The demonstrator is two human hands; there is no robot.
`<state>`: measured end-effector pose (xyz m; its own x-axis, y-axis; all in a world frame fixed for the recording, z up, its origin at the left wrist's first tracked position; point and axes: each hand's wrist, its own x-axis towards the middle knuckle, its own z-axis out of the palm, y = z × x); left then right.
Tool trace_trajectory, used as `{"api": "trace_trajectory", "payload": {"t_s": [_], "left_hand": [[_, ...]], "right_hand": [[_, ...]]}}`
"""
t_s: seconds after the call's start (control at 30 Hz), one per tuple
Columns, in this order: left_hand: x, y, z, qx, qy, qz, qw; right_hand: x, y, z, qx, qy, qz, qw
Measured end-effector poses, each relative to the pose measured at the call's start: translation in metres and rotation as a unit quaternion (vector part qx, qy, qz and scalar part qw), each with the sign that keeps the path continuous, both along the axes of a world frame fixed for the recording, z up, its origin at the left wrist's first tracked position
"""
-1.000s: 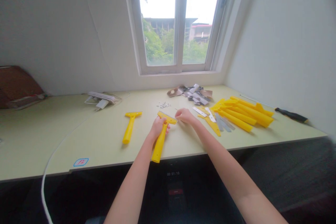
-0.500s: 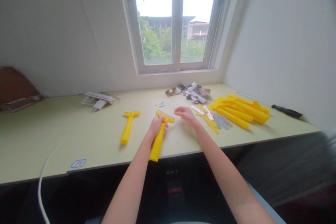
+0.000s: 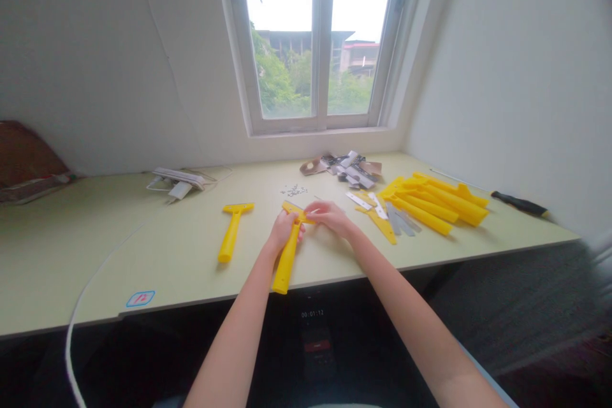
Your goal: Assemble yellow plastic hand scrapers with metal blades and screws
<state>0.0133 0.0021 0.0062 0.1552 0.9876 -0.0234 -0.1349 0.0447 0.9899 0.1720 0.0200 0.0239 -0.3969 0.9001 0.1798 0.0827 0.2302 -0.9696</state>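
My left hand (image 3: 282, 231) is closed around the neck of a yellow scraper (image 3: 285, 264), whose handle points down past the table's front edge. Its wide head faces away from me, with a thin grey edge along it. At the right end of that head, the fingers of my right hand (image 3: 329, 217) are pinched together; whatever is between them is too small or hidden. Just beyond lies a scatter of small metal screws (image 3: 294, 190). A second yellow scraper (image 3: 231, 236) rests on the table to the left.
Several yellow handles (image 3: 437, 201) are piled at right, beside metal blades (image 3: 404, 222) and yellow and white flat plates (image 3: 380, 223). A black-handled screwdriver (image 3: 519, 204) lies far right. Crumpled wrappers (image 3: 354, 169) sit by the window. A power strip (image 3: 179, 177) and white cable (image 3: 98, 271) are left.
My right hand has moved left, from beside the scraper onto the right end of its head. My left hand keeps hold of the scraper in nearly the same spot.
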Motion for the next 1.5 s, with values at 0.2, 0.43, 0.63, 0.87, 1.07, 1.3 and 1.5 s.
{"api": "trace_trajectory", "payload": {"t_s": [0.2,0.43,0.63,0.87,1.07,1.3,1.5], "left_hand": [[0.001,-0.001,0.000,-0.004,0.001,-0.003,1.000],[0.001,-0.004,0.004,0.004,0.010,-0.018,1.000],[0.001,-0.003,0.004,0.006,0.008,-0.005,1.000],[0.000,0.000,-0.001,0.001,-0.003,0.015,1.000],[0.001,-0.001,0.001,-0.006,-0.001,0.009,1.000],[0.001,-0.001,0.002,-0.012,0.007,0.007,1.000],[0.000,-0.003,0.002,-0.004,0.002,0.006,1.000]], "right_hand": [[-0.001,0.003,-0.001,-0.069,0.031,0.019,0.997],[-0.005,0.005,0.001,-0.087,-0.026,-0.023,0.996],[-0.002,0.005,0.001,-0.103,0.005,0.012,0.995],[0.001,0.007,0.000,-0.155,0.043,0.011,0.987],[-0.001,0.012,-0.011,-0.111,0.058,0.004,0.992],[0.000,0.015,-0.014,-0.107,0.057,0.017,0.992],[0.000,0.013,-0.011,-0.110,0.053,0.034,0.992]]}}
